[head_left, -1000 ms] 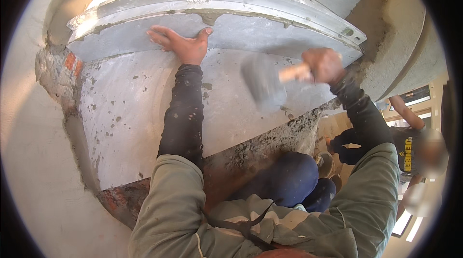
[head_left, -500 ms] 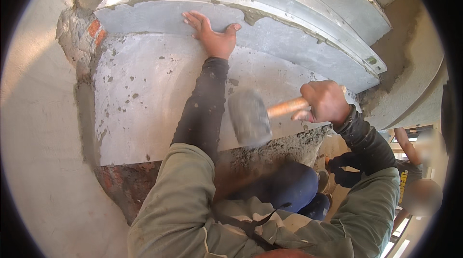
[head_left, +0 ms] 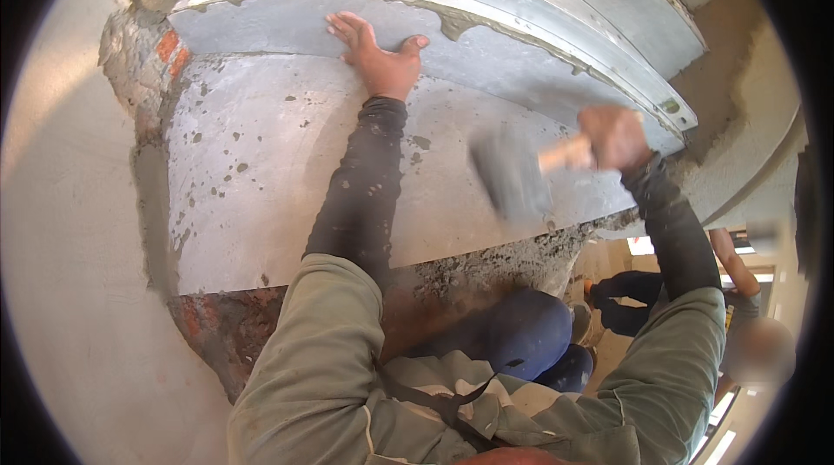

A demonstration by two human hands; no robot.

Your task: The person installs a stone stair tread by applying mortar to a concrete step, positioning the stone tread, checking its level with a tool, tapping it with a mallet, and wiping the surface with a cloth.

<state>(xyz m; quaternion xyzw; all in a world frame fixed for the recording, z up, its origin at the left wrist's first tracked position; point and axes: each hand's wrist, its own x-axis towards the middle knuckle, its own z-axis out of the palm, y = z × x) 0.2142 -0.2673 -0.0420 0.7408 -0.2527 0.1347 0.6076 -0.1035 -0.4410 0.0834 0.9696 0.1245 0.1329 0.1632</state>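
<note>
One mallet point(head_left: 511, 174) shifted rightward, right hand point(head_left: 615, 137) gripping it; left hand point(head_left: 380, 63) spread on one grey panel point(head_left: 473, 65).

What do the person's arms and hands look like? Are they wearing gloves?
No, the left hand and right hand are both bare, though the right one is blurry. The forearms have snug, wrinkly black sleeves, with pale specks on the left one. Over those are looser grey-green sleeves, which look creased.
</note>
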